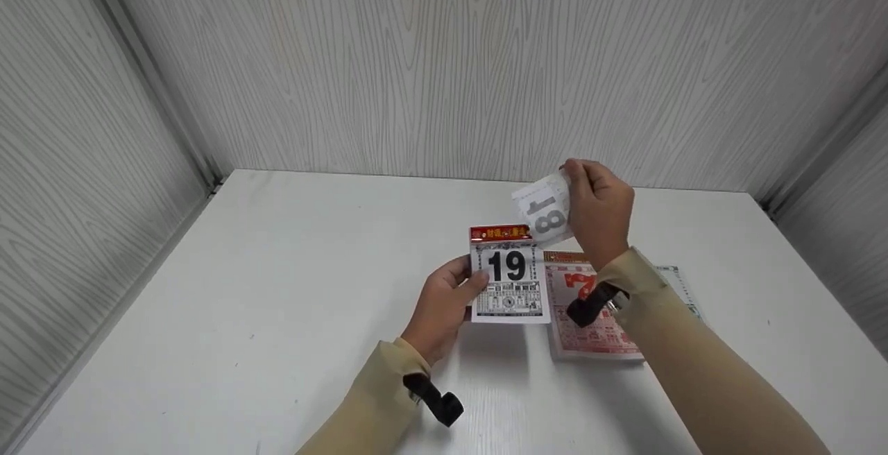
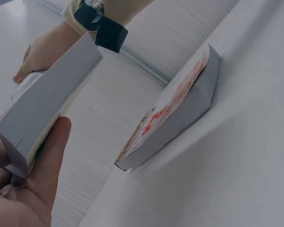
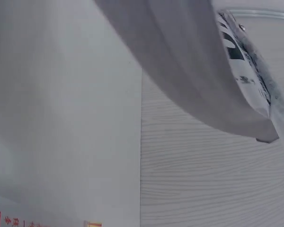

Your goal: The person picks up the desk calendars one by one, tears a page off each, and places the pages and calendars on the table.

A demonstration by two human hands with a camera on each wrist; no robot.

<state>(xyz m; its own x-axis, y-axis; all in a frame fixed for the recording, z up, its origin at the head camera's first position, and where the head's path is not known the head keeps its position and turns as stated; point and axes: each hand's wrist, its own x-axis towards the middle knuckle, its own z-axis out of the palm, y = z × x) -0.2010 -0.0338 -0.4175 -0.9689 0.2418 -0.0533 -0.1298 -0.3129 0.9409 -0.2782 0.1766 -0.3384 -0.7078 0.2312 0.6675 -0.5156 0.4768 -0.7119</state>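
- The left hand (image 1: 444,306), nearest the table's (image 1: 277,316) front edge, grips a small tear-off calendar (image 1: 510,278) by its left side, thumb curled over the front, holding it above the table's middle.
- In the left wrist view the fingers (image 2: 47,161) lie along the grey back of the pad (image 2: 47,101), so the grip wraps both faces.
- The calendar's top sheet reads 19, under a red header strip.
- Just right of it a second calendar (image 1: 590,316), larger, lies flat on the table with a red numeral up; the right forearm crosses over it.
- Farther back, the right hand (image 1: 598,209) pinches the sheet (image 1: 548,213) printed 18, fingers closed round it, lifted above the pad's top right corner.
- Whether that sheet is fully torn off or hangs by its top edge, I cannot tell; it looks nearly or just free.
- As I judge it, one page is turned off, showing 19; the thick pad suggests many sheets left.
- Count: two calendars, one loose or lifted sheet, two hands.
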